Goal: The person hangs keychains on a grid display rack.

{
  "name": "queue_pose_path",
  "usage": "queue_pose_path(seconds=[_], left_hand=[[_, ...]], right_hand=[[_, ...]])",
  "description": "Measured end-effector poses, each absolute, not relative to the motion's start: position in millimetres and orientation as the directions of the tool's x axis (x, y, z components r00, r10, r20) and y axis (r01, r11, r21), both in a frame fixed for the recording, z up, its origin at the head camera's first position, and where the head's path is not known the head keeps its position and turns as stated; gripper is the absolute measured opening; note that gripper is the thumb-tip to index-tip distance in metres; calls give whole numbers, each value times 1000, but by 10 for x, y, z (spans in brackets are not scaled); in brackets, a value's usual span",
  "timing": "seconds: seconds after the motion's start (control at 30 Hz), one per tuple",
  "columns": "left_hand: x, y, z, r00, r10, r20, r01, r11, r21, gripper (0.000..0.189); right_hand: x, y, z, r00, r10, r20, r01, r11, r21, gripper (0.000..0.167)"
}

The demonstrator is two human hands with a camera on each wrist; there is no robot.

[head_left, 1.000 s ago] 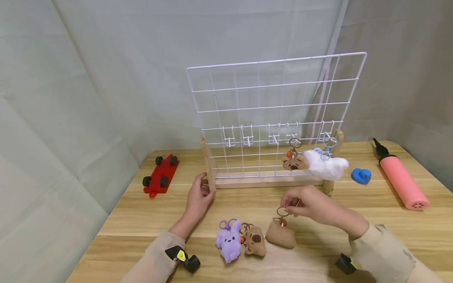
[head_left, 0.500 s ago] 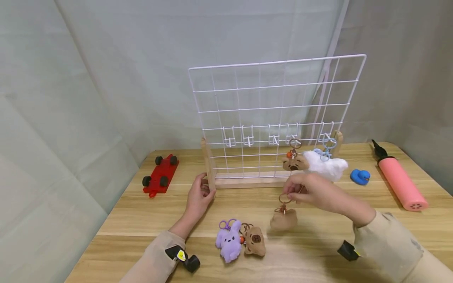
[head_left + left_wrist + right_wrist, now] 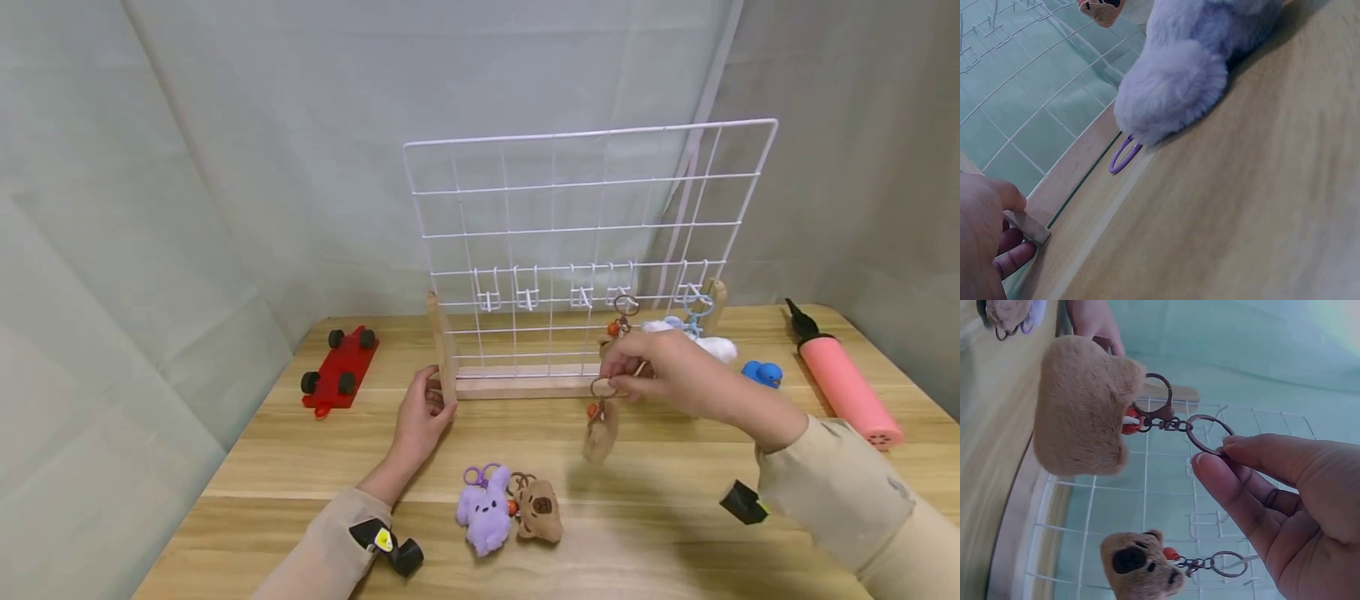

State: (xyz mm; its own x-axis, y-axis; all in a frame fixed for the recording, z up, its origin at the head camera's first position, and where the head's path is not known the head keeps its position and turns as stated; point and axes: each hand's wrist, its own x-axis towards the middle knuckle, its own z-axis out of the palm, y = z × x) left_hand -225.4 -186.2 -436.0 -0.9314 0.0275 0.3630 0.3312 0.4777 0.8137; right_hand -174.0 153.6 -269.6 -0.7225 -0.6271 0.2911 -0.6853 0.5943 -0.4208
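My right hand (image 3: 663, 375) pinches the metal ring of a brown plush bear keychain (image 3: 1085, 409), which dangles above the table in front of the rack. Its plain back faces the right wrist camera. My left hand (image 3: 422, 417) grips the left wooden post (image 3: 441, 342) of the white wire grid rack (image 3: 551, 229), thumb in front. On the rack's hooks hang another brown bear keychain (image 3: 1138, 562) and a white plush keychain (image 3: 716, 347), both partly behind my right hand in the head view. A purple plush keychain (image 3: 486, 515) and a brown bear keychain (image 3: 538, 510) lie on the table.
Several white hooks (image 3: 527, 296) sit in a row on the grid. Left of the rack lies a red toy car (image 3: 342, 367) with black wheels. To the right are a blue rubber duck (image 3: 763, 373) and a pink hand pump (image 3: 847, 387).
The right hand has lifted the brown bear keychain off the table and moved it up toward the rack; the plush has turned edge-on. The left hand has stayed on the post.
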Motion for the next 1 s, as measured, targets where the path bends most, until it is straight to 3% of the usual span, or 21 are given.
queue_pose_path(seconds=[0.27,1.0], left_hand=[[-2257,-1863,-4364,-930,32,366,339,459,821,55],[-2252,-1863,-4353,-933,31,358,331,462,823,56]], right_hand=[[-1812,1494,-2553,-709,-610,353,-705,599,-381,13],[-2088,1424,-2228,-757,-544,361,-648,693,-315,11]])
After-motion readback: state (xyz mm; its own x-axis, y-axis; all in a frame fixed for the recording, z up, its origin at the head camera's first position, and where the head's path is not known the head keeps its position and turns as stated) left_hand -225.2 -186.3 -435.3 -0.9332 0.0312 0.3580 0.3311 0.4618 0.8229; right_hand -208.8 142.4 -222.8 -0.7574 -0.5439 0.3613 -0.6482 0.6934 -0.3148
